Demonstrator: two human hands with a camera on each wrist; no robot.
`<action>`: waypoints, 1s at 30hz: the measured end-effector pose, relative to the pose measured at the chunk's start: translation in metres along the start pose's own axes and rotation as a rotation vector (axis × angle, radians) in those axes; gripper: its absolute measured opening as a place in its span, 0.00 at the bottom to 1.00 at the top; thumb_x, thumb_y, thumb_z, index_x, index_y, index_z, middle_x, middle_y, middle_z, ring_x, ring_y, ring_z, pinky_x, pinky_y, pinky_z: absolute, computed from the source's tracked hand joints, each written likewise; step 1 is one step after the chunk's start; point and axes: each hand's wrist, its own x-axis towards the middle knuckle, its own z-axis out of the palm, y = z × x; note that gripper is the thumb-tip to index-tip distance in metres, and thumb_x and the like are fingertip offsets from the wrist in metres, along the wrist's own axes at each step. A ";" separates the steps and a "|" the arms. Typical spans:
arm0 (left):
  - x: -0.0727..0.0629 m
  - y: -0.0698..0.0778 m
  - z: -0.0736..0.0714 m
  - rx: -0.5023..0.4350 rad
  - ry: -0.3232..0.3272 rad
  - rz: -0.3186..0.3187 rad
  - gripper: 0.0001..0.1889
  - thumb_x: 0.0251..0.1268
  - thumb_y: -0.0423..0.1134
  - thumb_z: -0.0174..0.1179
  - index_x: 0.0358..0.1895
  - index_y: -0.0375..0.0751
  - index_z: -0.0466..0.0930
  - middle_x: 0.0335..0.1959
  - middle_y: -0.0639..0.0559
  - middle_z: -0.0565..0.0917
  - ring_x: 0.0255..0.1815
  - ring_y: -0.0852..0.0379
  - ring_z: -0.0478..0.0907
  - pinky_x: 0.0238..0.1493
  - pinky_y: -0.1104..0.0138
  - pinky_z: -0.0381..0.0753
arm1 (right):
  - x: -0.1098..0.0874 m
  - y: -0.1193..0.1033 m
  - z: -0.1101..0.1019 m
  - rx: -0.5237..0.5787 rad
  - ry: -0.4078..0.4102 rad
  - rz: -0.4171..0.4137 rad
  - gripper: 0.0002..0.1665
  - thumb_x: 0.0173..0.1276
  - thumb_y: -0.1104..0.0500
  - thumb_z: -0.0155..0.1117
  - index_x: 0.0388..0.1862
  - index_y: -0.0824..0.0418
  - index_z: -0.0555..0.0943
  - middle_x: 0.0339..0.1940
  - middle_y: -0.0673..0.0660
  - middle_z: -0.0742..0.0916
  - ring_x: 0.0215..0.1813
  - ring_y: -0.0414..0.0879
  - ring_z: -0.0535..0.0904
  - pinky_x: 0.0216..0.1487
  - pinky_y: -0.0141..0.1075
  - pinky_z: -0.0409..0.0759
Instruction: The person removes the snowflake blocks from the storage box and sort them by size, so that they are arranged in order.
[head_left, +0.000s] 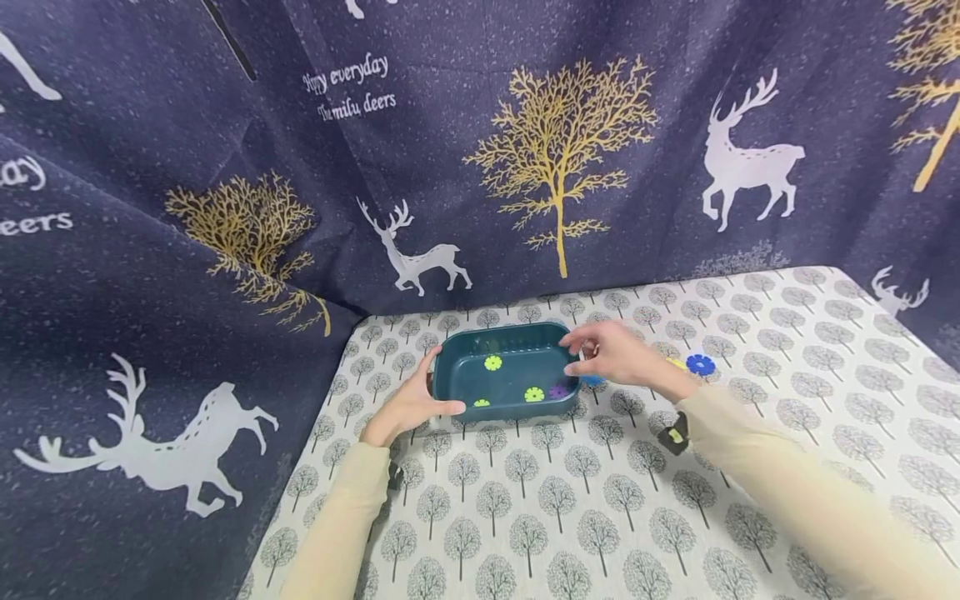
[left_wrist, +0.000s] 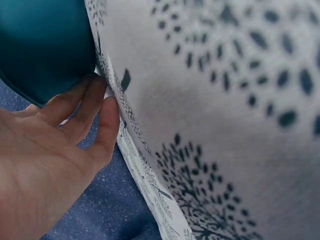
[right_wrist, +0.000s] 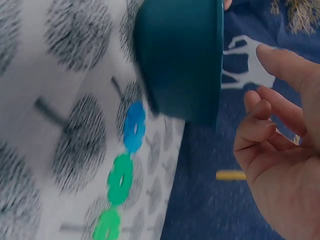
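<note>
A dark teal rectangular basin is on the patterned tablecloth. Inside lie yellow-green flower-shaped discs and a purple flower-shaped disc. My left hand grips the basin's left end, thumb along the front side; in the left wrist view its fingers meet the lower wall. Over the right end is my right hand, thumb and fingers spread apart with nothing between them. From the right wrist, that hand appears beside the basin wall, a gap between them.
Just right of the basin, a light blue disc lies on the cloth, partly hidden. A dark blue disc and a yellow one lie beyond my right forearm. Green discs show in the right wrist view. A navy curtain hangs behind.
</note>
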 end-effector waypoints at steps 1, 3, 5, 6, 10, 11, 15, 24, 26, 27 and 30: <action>0.000 0.000 0.000 0.002 -0.002 0.001 0.71 0.52 0.50 0.86 0.92 0.64 0.40 0.88 0.29 0.60 0.84 0.24 0.65 0.82 0.27 0.63 | 0.004 -0.002 0.003 -0.004 -0.018 -0.004 0.26 0.66 0.58 0.82 0.61 0.66 0.88 0.48 0.63 0.93 0.39 0.42 0.82 0.44 0.36 0.83; 0.001 0.001 0.001 0.003 -0.008 -0.002 0.70 0.53 0.51 0.86 0.92 0.65 0.40 0.89 0.30 0.57 0.85 0.24 0.63 0.82 0.27 0.63 | 0.011 -0.007 0.009 -0.012 -0.055 -0.002 0.26 0.67 0.57 0.81 0.61 0.65 0.88 0.51 0.64 0.93 0.43 0.44 0.84 0.49 0.40 0.85; 0.001 0.001 0.001 0.014 -0.014 -0.003 0.70 0.53 0.52 0.86 0.92 0.65 0.39 0.90 0.30 0.55 0.85 0.23 0.62 0.81 0.27 0.65 | 0.017 -0.011 0.015 -0.027 -0.097 0.009 0.26 0.68 0.56 0.81 0.62 0.64 0.88 0.54 0.64 0.93 0.47 0.47 0.87 0.54 0.44 0.88; 0.001 0.001 0.001 0.020 -0.016 -0.004 0.70 0.54 0.53 0.86 0.92 0.65 0.39 0.90 0.31 0.54 0.86 0.23 0.60 0.81 0.27 0.65 | 0.020 -0.014 0.017 -0.038 -0.119 0.008 0.26 0.68 0.56 0.81 0.62 0.64 0.88 0.55 0.65 0.93 0.49 0.49 0.88 0.54 0.45 0.88; 0.001 0.000 0.001 0.030 -0.019 -0.012 0.70 0.54 0.54 0.85 0.92 0.65 0.38 0.91 0.32 0.53 0.86 0.24 0.60 0.80 0.28 0.67 | 0.031 -0.022 0.028 -0.093 -0.200 -0.031 0.26 0.69 0.56 0.80 0.62 0.66 0.88 0.57 0.64 0.93 0.53 0.54 0.90 0.57 0.47 0.90; 0.001 0.000 0.000 0.025 -0.016 -0.015 0.70 0.54 0.53 0.85 0.92 0.66 0.39 0.90 0.32 0.54 0.86 0.24 0.61 0.81 0.28 0.66 | 0.034 -0.023 0.031 -0.111 -0.215 -0.041 0.26 0.69 0.56 0.80 0.62 0.67 0.88 0.56 0.64 0.93 0.53 0.54 0.90 0.58 0.47 0.90; 0.001 -0.001 0.000 0.031 0.001 -0.020 0.70 0.54 0.52 0.85 0.91 0.67 0.39 0.89 0.30 0.58 0.84 0.24 0.65 0.80 0.28 0.68 | 0.044 -0.026 0.041 -0.184 -0.262 -0.027 0.24 0.68 0.58 0.81 0.60 0.67 0.89 0.51 0.61 0.94 0.54 0.52 0.91 0.60 0.45 0.91; 0.001 0.000 0.001 0.031 0.002 -0.023 0.71 0.52 0.53 0.86 0.91 0.69 0.39 0.90 0.32 0.55 0.86 0.25 0.61 0.81 0.28 0.65 | 0.052 -0.028 0.057 -0.350 -0.301 -0.052 0.13 0.67 0.62 0.81 0.49 0.64 0.92 0.45 0.59 0.94 0.50 0.50 0.91 0.57 0.40 0.92; 0.000 0.000 0.001 0.027 0.003 -0.021 0.71 0.52 0.54 0.86 0.91 0.68 0.39 0.90 0.32 0.55 0.86 0.24 0.61 0.81 0.27 0.64 | 0.052 -0.027 0.059 -0.355 -0.317 -0.049 0.11 0.69 0.62 0.80 0.48 0.63 0.92 0.45 0.58 0.94 0.47 0.48 0.90 0.55 0.38 0.92; 0.000 0.000 0.001 0.026 0.003 -0.020 0.71 0.51 0.53 0.86 0.91 0.68 0.39 0.90 0.32 0.55 0.86 0.24 0.61 0.81 0.27 0.64 | 0.052 -0.027 0.060 -0.363 -0.321 -0.050 0.10 0.70 0.62 0.79 0.48 0.63 0.92 0.46 0.58 0.94 0.47 0.48 0.90 0.55 0.37 0.92; 0.000 0.000 0.000 0.021 0.007 -0.017 0.71 0.51 0.53 0.86 0.91 0.69 0.39 0.90 0.32 0.55 0.86 0.24 0.61 0.82 0.27 0.63 | 0.054 -0.027 0.061 -0.386 -0.329 -0.054 0.10 0.70 0.63 0.79 0.49 0.62 0.92 0.47 0.59 0.94 0.49 0.50 0.91 0.56 0.38 0.92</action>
